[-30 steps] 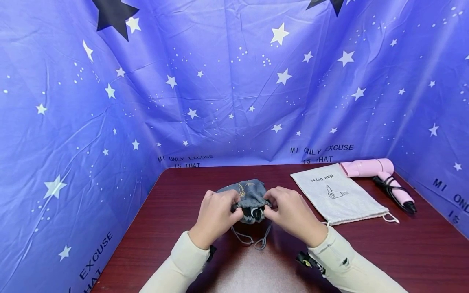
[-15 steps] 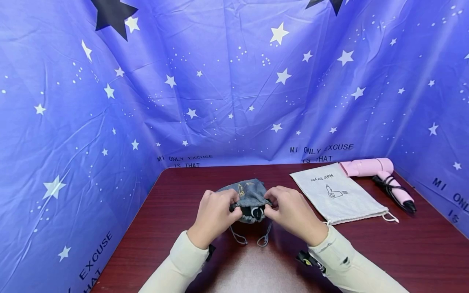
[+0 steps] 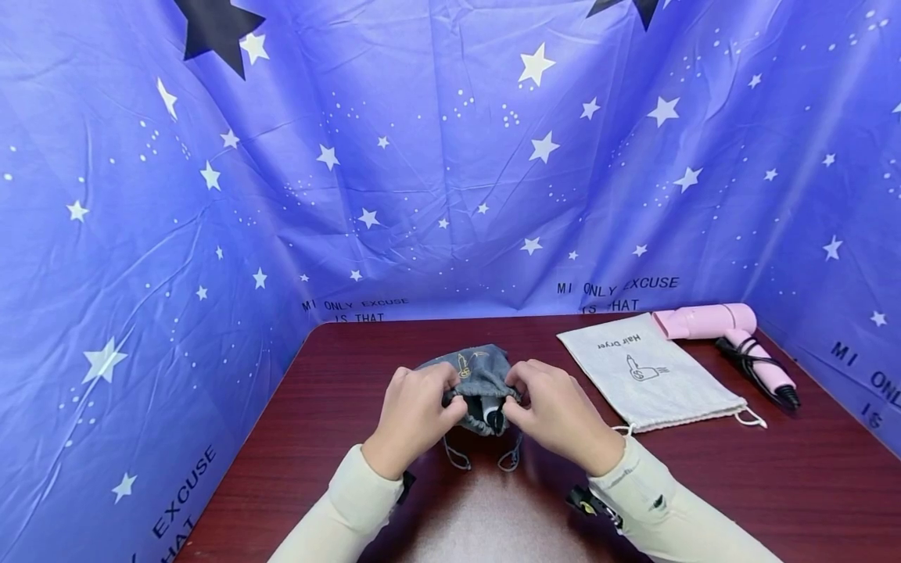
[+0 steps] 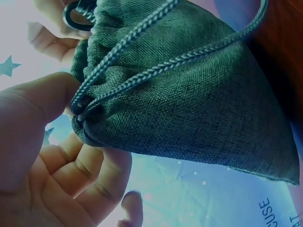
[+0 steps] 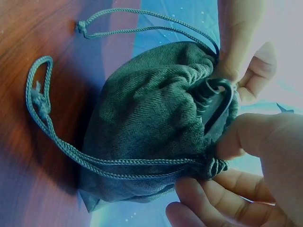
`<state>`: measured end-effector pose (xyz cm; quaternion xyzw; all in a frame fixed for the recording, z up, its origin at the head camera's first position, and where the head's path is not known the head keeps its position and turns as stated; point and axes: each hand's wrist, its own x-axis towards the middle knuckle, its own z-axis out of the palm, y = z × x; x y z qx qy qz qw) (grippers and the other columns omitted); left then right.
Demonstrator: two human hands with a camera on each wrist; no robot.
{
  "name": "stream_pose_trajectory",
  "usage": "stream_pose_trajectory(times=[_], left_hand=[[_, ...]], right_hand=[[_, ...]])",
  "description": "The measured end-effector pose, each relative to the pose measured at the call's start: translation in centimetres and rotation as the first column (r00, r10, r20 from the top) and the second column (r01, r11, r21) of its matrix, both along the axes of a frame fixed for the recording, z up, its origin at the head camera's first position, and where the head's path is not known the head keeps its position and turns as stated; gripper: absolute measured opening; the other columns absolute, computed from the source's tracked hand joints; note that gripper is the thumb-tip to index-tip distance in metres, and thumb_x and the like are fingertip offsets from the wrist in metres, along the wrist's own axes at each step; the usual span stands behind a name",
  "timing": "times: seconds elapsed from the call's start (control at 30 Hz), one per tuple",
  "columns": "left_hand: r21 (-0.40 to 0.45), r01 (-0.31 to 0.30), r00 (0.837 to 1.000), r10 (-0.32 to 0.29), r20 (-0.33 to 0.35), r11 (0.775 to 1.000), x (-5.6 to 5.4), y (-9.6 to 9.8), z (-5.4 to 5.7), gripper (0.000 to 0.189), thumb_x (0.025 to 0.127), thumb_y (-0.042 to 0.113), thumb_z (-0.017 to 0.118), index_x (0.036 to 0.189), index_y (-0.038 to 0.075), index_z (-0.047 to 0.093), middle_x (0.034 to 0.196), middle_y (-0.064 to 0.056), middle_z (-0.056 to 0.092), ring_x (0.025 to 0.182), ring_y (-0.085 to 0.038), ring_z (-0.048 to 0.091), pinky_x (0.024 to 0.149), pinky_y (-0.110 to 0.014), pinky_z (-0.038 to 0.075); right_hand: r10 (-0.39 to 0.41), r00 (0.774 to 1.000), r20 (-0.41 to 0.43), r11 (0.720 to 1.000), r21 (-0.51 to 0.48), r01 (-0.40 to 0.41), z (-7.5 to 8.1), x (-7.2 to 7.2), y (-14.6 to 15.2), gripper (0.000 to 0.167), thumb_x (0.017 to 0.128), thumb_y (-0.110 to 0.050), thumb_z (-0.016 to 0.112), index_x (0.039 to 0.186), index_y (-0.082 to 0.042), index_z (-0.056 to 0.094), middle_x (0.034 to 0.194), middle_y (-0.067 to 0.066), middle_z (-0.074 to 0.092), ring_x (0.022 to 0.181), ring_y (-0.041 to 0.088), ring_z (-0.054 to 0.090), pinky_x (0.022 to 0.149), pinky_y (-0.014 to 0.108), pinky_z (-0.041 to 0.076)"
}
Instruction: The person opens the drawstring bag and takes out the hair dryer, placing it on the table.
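Observation:
A grey drawstring bag (image 3: 486, 369) with a yellow hair dryer drawing is held up at the middle of the table. My left hand (image 3: 420, 403) pinches one side of its gathered mouth between thumb and fingers; my right hand (image 3: 563, 407) pinches the other side. The mouth gapes towards me. Inside shows part of a white and black object (image 3: 491, 408), mostly hidden by the cloth. In the right wrist view it has a black ribbed end (image 5: 204, 98) with a loop. Grey drawcords (image 5: 113, 171) dangle from both sides of the bag.
To the right, a white drawstring bag (image 3: 655, 379) printed "Hair Dryer" lies flat on the dark red table (image 3: 281, 469). Beyond it lies a pink hair dryer (image 3: 711, 321), its black cord wrapped round the handle. Blue star-printed cloth (image 3: 450, 195) hangs behind the table and along its sides.
The bag's mouth has been spread wider, so more of the white and black object shows. Its drawcords have swung apart. Both hands keep their pinch and have hardly moved.

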<state>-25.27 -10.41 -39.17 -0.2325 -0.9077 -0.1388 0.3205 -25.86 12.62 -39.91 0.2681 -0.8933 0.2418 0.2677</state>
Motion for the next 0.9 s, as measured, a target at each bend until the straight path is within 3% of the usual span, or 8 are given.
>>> stream_pose_trajectory(times=[0.33,0.47,0.73,0.9], left_hand=[[0.045,0.051,0.999,-0.05,-0.017,0.998,-0.1,0.2,-0.4,0.013,0.08,0.02,0.071,0.082,0.018,0.059,0.067,0.013,0.056,0.056,-0.004,0.047,0.061,-0.028,0.035],[0.051,0.047,0.999,-0.045,-0.028,0.998,-0.1,0.2,-0.4,0.014,0.082,0.022,0.071,0.083,0.018,0.058,0.069,0.012,0.058,0.058,-0.005,0.051,0.062,-0.028,0.037],[0.051,0.035,0.999,-0.035,-0.001,0.998,0.1,0.2,-0.1,0.011,0.084,0.018,0.068,0.084,0.017,0.058,0.071,0.009,0.058,0.06,-0.007,0.052,0.063,-0.03,0.038],[0.048,0.026,1.0,-0.026,0.0,0.999,0.1,0.2,-0.1,0.013,0.083,0.018,0.069,0.083,0.018,0.056,0.071,0.01,0.055,0.06,-0.006,0.051,0.063,-0.029,0.037]], right_hand=[[-0.024,0.998,0.052,1.0,0.006,0.024,-0.4,-0.1,-0.4,0.014,0.085,-0.025,0.077,0.089,-0.019,0.066,0.078,-0.008,0.058,0.065,0.003,0.049,0.059,0.024,0.043],[-0.018,0.997,0.077,0.999,0.032,0.016,-0.5,-0.1,-0.6,0.021,0.088,-0.035,0.079,0.088,-0.02,0.065,0.075,-0.008,0.056,0.063,0.002,0.047,0.056,0.022,0.04],[-0.057,0.988,0.143,0.994,0.104,0.042,-1.1,0.3,-1.0,0.037,0.082,-0.053,0.08,0.098,-0.024,0.063,0.071,-0.012,0.049,0.057,0.004,0.043,0.049,0.025,0.035],[-0.044,0.985,0.164,0.993,0.112,0.026,-1.2,0.2,-1.0,0.032,0.086,-0.044,0.077,0.103,-0.02,0.063,0.059,-0.014,0.044,0.051,0.006,0.043,0.048,0.028,0.036]])
